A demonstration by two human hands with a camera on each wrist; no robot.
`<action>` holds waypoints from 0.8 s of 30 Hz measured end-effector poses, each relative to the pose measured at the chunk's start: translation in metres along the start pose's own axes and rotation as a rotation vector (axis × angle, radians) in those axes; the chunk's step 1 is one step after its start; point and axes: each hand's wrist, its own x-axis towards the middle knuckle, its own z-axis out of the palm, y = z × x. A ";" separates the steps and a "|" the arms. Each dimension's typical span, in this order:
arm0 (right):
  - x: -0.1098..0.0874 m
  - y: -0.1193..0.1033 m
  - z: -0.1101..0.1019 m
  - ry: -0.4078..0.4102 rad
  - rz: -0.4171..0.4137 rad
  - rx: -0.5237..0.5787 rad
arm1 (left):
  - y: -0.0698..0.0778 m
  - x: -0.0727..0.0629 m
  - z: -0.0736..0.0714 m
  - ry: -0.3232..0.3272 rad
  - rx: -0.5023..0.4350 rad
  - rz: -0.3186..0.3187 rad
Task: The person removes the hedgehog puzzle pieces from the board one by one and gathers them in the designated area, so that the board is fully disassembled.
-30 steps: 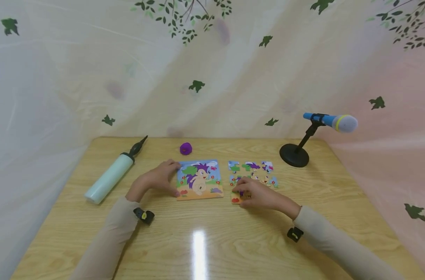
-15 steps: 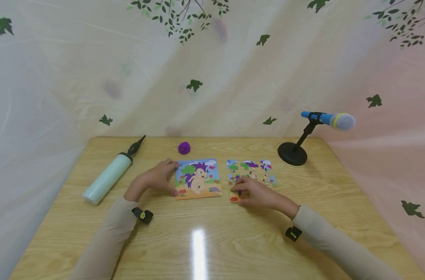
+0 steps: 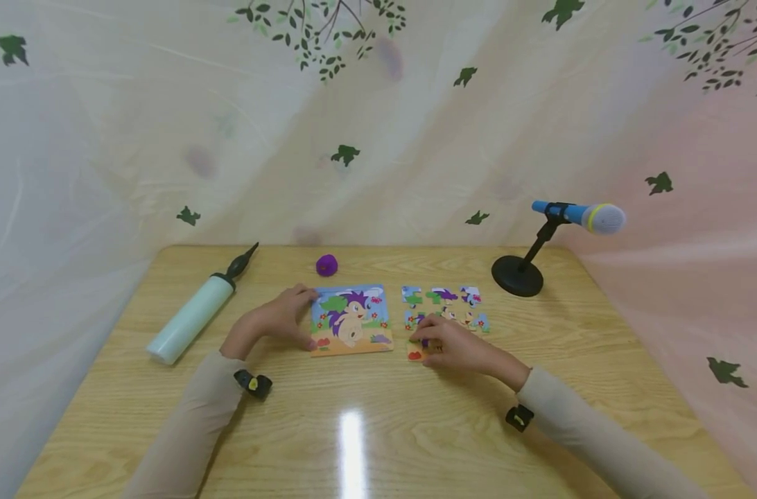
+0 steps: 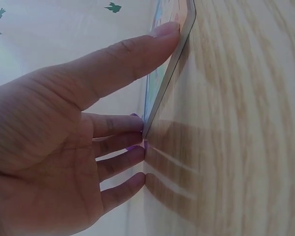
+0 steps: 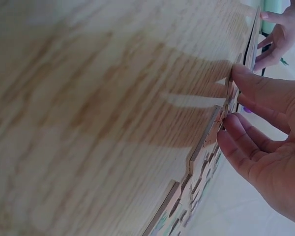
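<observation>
A picture board (image 3: 353, 319) with a purple-spined hedgehog lies flat at mid-table. My left hand (image 3: 281, 317) spans its left edge; thumb and index fingertip touch the two left corners, and the fingers are nearly straight in the left wrist view. To the right of the board, several hedgehog jigsaw pieces (image 3: 444, 296) lie in spaced rows. At the front left of these rows my right hand (image 3: 456, 344) holds a jigsaw piece (image 3: 414, 355) with red fruit on it between thumb and fingertips. The hand hides part of that piece and some neighbours.
A pale green hand pump (image 3: 193, 317) with a black nozzle lies at the left. Behind the board sits a small purple lump (image 3: 326, 265). A blue toy microphone (image 3: 578, 215) on a black stand (image 3: 517, 275) is at the back right. Printed fabric (image 3: 410, 159) hangs behind the table.
</observation>
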 end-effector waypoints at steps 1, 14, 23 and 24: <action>0.000 0.000 0.000 0.001 0.000 -0.001 | 0.000 0.000 0.000 -0.002 -0.003 -0.002; 0.001 0.000 -0.004 -0.006 -0.004 0.003 | 0.000 0.002 -0.002 -0.002 -0.015 0.008; 0.001 0.001 -0.003 -0.017 -0.008 0.015 | -0.003 0.000 0.001 0.006 -0.032 0.031; 0.002 0.000 -0.004 -0.015 -0.014 0.014 | -0.003 0.000 0.001 0.005 -0.033 0.034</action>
